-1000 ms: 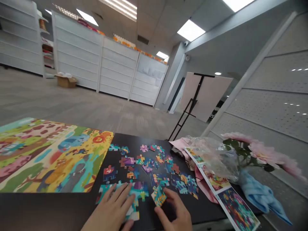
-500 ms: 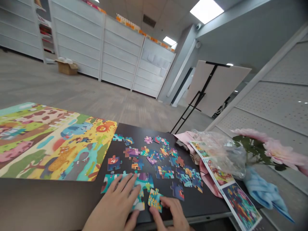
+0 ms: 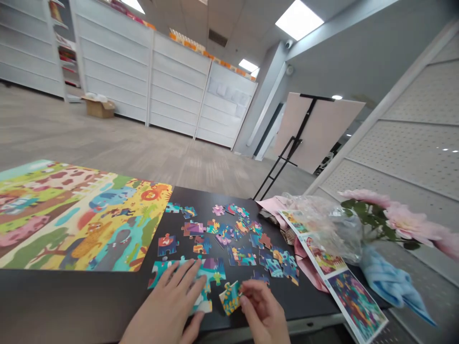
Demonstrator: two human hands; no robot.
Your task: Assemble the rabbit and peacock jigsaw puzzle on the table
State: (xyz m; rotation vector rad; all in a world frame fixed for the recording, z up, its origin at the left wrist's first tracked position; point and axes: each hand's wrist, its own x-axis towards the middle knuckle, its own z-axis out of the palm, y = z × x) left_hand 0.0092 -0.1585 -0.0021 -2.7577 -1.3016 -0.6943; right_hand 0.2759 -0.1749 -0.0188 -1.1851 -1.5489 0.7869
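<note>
My left hand (image 3: 167, 306) lies flat, fingers spread, on a joined group of teal and purple jigsaw pieces (image 3: 211, 271), holding nothing. My right hand (image 3: 263, 308) pinches a yellow and teal jigsaw piece (image 3: 230, 297) by its right edge, just above the table. Many more loose pieces (image 3: 229, 236) lie scattered across the black table (image 3: 201, 198) ahead of my hands. To the left, a large finished jungle-animal puzzle (image 3: 82, 224) with a lion and hippo lies flat. The part of the group under my left palm is hidden.
Printed picture sheets (image 3: 355, 301), a clear plastic bag (image 3: 330, 224), pink wrapping (image 3: 308, 267), a blue cloth (image 3: 390, 286) and pink artificial flowers (image 3: 405, 220) crowd the table's right side. A perforated wall panel (image 3: 412, 138) stands beyond them, with an easel board (image 3: 315, 129) farther back.
My right hand has taken the yellow and teal piece by its edge and moved it slightly up the picture. My left hand stays on the group. The view has shifted slightly.
</note>
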